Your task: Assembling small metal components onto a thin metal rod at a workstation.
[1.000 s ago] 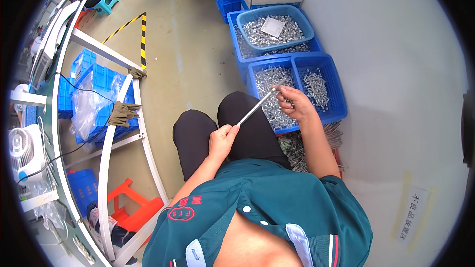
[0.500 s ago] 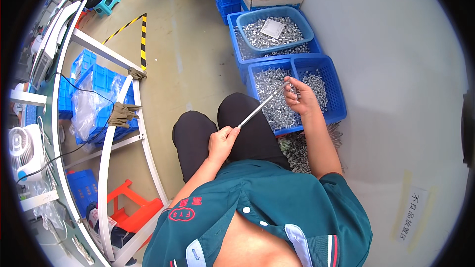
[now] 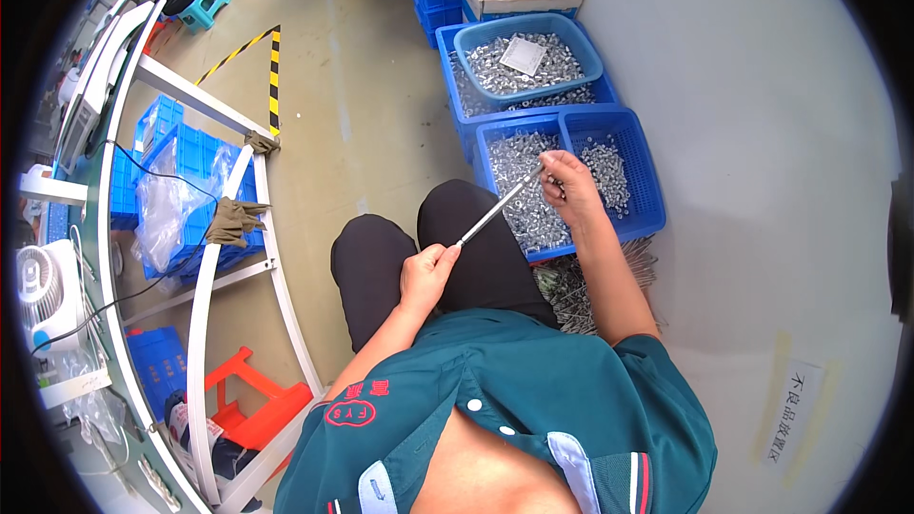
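My left hand (image 3: 428, 273) is closed around the near end of a thin metal rod (image 3: 495, 212), in front of my lap. The rod slants up to the right, over the edge of a blue basket. At its far tip, the thumb and forefinger of my right hand (image 3: 569, 188) pinch together. Small shiny metal parts (image 3: 557, 187) show under the curled fingers, too small to make out clearly. Below that hand is a divided blue basket (image 3: 650, 167), full of small silvery nut-like parts (image 3: 519, 157) in both compartments.
Behind stands another blue basket (image 3: 595, 67) of similar parts with a white card (image 3: 523, 56). Many long metal rods (image 3: 581, 295) lie under the near basket. A white-framed bench (image 3: 205, 324) and a red stool (image 3: 252, 405) are at left; a grey wall (image 3: 762, 181) bounds the right.
My right hand has shifted slightly left and down, staying at the rod's tip. The rod and my left hand are almost where they were.
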Motion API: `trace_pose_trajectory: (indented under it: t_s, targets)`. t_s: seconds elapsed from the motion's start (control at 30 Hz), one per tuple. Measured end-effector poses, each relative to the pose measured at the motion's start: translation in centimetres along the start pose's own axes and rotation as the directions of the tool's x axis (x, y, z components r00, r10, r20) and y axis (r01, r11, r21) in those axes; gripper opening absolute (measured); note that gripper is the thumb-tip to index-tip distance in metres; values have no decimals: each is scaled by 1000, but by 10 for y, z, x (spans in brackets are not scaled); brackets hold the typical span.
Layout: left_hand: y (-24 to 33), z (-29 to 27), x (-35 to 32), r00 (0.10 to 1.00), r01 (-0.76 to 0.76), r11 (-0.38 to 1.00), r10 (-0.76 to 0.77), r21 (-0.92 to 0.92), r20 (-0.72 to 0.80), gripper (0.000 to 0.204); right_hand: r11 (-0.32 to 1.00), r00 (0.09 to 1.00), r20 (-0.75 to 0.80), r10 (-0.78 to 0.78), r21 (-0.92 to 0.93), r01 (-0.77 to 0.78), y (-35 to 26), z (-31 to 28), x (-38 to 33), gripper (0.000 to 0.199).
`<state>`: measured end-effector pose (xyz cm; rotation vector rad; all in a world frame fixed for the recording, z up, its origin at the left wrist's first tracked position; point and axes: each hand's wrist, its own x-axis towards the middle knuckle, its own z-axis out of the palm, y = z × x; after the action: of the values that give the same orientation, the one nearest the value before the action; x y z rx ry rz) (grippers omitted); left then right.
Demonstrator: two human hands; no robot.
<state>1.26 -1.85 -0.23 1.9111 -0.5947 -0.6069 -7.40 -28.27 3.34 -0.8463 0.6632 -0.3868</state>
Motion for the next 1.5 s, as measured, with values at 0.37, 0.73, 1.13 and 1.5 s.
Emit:
trace_pose_trajectory:
  t_s: [0.37, 0.73, 1.13, 1.5]
  targets:
    - [-2, 1, 3, 1000, -13, 1000, 13, -15, -10, 42, 877, 939, 178, 293, 341, -338, 13, -18, -7, 22]
    - [1, -1, -1, 1000, 3, 1000, -4, 16, 13, 41, 879, 959, 220, 176, 403, -254, -1, -31, 9, 15]
    - [2, -1, 0, 1000, -12, 999, 12, 38, 5, 39, 979, 1000, -8, -27, -202, 25, -17, -6, 3, 11]
    - [3, 0, 0, 1000, -7, 999, 7, 38, 7, 40, 996, 983, -164, -82, 31, 88, 11, 1, 1, 15]
